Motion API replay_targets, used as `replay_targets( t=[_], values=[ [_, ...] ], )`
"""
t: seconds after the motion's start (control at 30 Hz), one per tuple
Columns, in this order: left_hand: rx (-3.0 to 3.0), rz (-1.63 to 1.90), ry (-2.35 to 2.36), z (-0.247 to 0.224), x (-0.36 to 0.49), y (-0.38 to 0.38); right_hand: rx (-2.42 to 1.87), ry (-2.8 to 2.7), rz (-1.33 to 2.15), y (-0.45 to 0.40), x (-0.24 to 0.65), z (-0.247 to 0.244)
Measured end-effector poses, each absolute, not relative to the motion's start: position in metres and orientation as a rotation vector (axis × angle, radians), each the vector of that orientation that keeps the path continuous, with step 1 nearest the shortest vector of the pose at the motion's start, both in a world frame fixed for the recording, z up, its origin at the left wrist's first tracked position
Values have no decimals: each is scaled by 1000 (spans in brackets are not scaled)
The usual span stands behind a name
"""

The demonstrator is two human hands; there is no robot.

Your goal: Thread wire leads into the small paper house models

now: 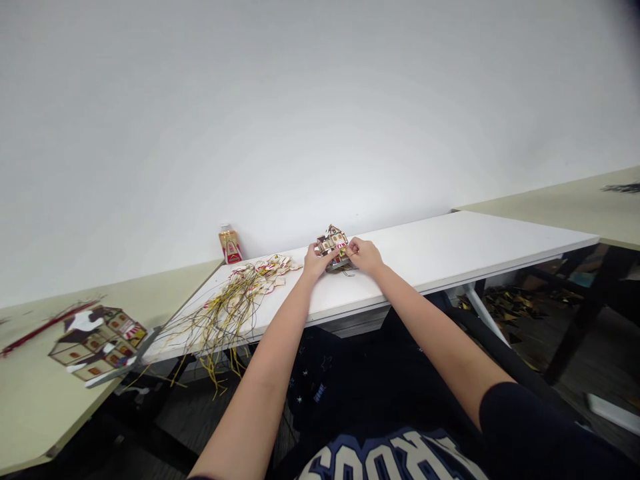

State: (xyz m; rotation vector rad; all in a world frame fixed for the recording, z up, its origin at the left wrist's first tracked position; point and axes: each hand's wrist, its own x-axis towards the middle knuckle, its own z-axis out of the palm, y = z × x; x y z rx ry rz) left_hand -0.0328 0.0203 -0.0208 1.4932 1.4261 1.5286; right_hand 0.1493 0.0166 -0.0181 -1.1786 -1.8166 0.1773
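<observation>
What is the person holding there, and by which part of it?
A small decorated house: the left hand holds its left side. The fingers of the right hand are at its right edge; whether they pinch it cannot be told.

The head view looks from above the near side of the white table (450, 247), forward and down — far enough back to span both table ends and the wall (320, 120) beyond.

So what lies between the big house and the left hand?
The head view shows a heap of strings and flat pieces between the big house and left hand, mostly on the white table.
</observation>
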Motion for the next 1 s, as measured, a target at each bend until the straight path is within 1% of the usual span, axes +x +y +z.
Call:
replay_targets(
  t=[0.27,1.0],
  values=[
    [1490,1533,1411,-22,-34,20,-1282,-1783,153,18,149,-18],
    [1564,1480,1454,-23,-36,20,-1381,-1850,11,16,147,-17]
  ],
)
